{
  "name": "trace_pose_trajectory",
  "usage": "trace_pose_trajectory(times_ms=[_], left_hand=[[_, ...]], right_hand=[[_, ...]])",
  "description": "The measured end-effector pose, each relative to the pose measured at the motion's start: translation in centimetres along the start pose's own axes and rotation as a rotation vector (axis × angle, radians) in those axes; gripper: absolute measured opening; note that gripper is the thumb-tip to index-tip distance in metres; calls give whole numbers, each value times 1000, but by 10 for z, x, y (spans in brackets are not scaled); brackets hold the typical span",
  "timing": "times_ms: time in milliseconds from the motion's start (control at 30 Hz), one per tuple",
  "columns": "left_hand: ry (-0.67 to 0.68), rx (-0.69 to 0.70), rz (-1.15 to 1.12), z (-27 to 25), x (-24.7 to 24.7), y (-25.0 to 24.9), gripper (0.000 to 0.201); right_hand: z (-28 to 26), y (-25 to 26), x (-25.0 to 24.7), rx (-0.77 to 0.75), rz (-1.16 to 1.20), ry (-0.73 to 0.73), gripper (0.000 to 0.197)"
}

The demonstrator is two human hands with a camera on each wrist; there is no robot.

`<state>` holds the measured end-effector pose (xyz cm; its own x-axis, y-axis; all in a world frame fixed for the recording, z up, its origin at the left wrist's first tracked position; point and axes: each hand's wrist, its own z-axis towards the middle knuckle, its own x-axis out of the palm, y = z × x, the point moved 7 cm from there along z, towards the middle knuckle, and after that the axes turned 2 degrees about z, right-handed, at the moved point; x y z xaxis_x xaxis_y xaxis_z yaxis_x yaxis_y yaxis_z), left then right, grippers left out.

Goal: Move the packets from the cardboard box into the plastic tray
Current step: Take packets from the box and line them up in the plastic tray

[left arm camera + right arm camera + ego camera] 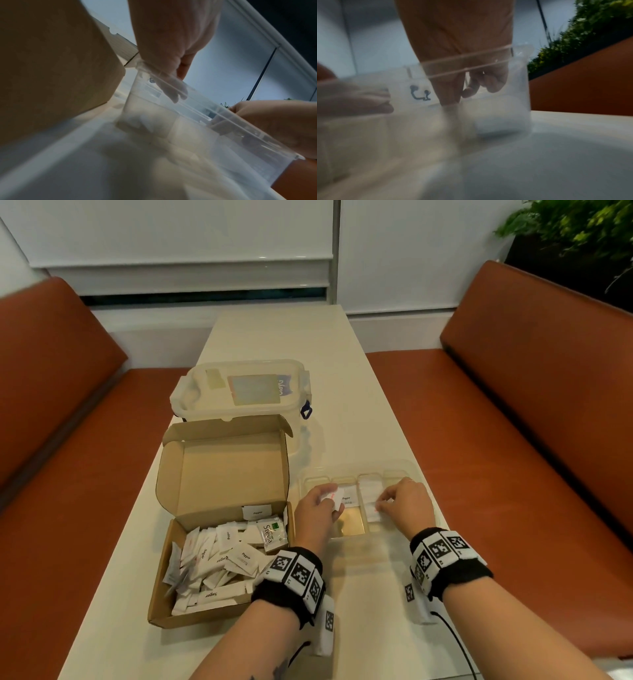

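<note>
While both hands [359, 505] reach in, left pinches packets [335, 497].

The raised cardboard box [219, 508] lid walls the plastic tray's [418, 474] left; its right side lies open.

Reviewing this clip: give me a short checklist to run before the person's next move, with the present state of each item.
1. Left hand holds white paper packets over the clear plastic tray: ok.
2. Right hand pinches a packet in the tray: ok.
3. Brown cardboard box open, packets remaining: ok.
4. Tray has free compartments: ok.
5. Packet types match compartments: cannot tell.
</note>
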<state>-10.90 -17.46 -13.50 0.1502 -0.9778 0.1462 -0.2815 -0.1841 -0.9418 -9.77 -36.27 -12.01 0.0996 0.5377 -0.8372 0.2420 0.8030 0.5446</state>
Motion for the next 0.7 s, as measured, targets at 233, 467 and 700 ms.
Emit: trace_pose_trajectory(times_ms=[233, 467, 700], left_hand=[[22, -6, -1, 3, 1, 4, 38], [44, -16, 14, 3, 2, 4, 41], [82, 3, 42, 1, 3, -1, 46]], right_hand=[[1, 12, 6, -183, -178, 52, 13], [4, 13, 16, -243, -308, 127, 16], [5, 15, 15, -205, -304, 117, 14]])
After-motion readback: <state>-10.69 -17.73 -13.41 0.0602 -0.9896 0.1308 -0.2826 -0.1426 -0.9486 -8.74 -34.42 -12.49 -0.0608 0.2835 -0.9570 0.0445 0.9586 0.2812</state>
